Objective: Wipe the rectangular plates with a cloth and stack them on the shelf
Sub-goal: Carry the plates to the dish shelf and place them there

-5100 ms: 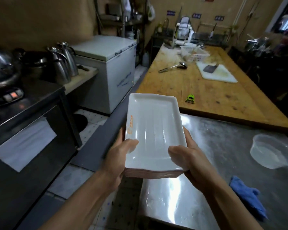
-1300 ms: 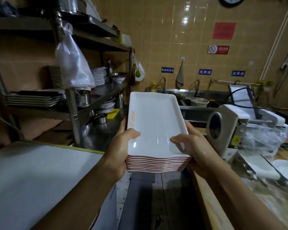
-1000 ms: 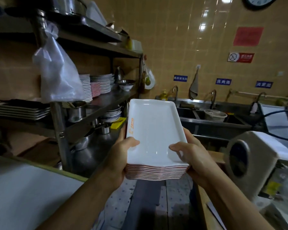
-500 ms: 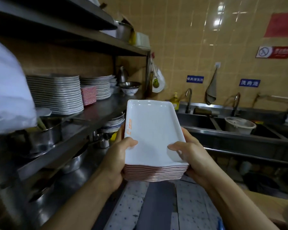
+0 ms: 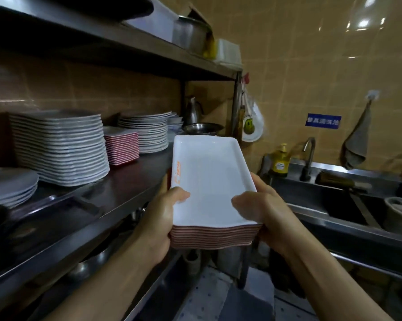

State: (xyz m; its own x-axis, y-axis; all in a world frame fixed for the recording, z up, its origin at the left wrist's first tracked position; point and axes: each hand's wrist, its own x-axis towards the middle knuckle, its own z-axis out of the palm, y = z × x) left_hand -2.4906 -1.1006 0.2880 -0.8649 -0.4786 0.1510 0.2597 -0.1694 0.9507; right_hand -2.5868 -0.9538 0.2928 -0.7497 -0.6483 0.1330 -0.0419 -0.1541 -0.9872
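Tan wall tiles form the background, with a steel shelf at left and a steel sink at right.

A stack of rectangular plates is held in the air between both hands, just beside the front edge of the shelf and not resting on it. The left hand is clamped on the stack's near left corner, thumb laid on the top plate, fingers hidden beneath. The right hand is clamped on the near right corner in the same manner. The hands are kept apart by the width of the stack. The top plate is white, with orange lettering along its left rim; red-brown edges are seen on the plates below. Roughly ten plates are counted along the near edge; an exact count cannot be given.

Four plate stacks are noted on the shelf: a tall stack of pale square-cornered plates, a lower red-edged stack just beside it, a stack of round plates behind that, and a short round stack at the left edge. One metal bowl and one kettle are seen at the shelf's far end. A metal pot is placed on the upper shelf.

One yellow soap bottle and one tap are recorded at the sink; a pale basin is set in it. One grey cloth is hung on the wall, one plastic bag on the shelf post.
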